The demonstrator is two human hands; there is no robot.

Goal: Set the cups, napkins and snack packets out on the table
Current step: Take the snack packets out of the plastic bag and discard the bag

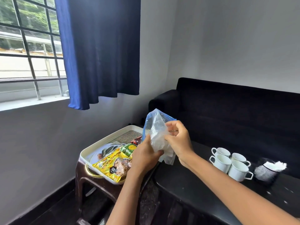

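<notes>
Both hands hold a clear plastic bag upright above the white tray, its long axis near vertical, blue-edged mouth up. The left hand grips its lower part; the right hand pinches its upper side. It looks crinkled, cloudy and see-through.

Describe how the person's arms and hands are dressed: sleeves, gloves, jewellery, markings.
Both forearms are bare as far as the frame shows, with no sleeves in view. The left hand and right hand wear no gloves. No watch, bracelet or markings are visible; rings cannot be ruled out.
</notes>
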